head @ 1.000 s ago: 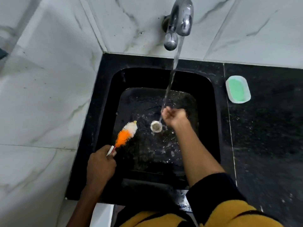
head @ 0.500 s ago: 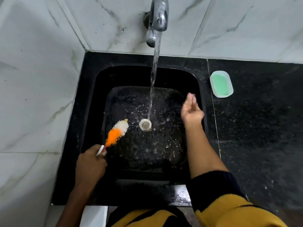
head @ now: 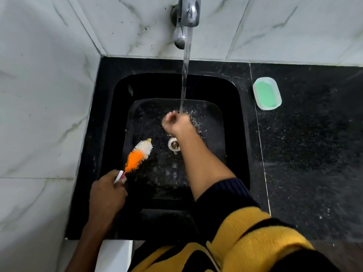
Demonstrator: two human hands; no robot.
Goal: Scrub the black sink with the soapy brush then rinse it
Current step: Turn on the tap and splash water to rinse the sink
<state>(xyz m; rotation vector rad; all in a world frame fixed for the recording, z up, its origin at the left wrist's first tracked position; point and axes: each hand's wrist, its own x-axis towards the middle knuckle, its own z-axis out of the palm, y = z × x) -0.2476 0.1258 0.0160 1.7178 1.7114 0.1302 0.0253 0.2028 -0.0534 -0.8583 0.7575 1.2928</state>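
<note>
The black sink (head: 233,122) is set in a black counter, its wet floor speckled with drops. My left hand (head: 107,193) grips the white handle of an orange and white bristle brush (head: 138,154), whose head hovers over the left part of the basin floor. My right hand (head: 175,122) is cupped with curled fingers directly under the water stream (head: 185,75), above the basin's middle. It holds no object. The metal drain (head: 173,144) shows just beside my right wrist.
A chrome tap (head: 187,14) on the marble back wall runs water. A pale soap dish with green soap (head: 266,93) sits on the black counter (head: 314,144) right of the sink. A marble wall (head: 39,95) closes the left side.
My right hand has swung back from the sink's right side to the middle under the running water, fingers curled. The brush in my left hand has barely moved.
</note>
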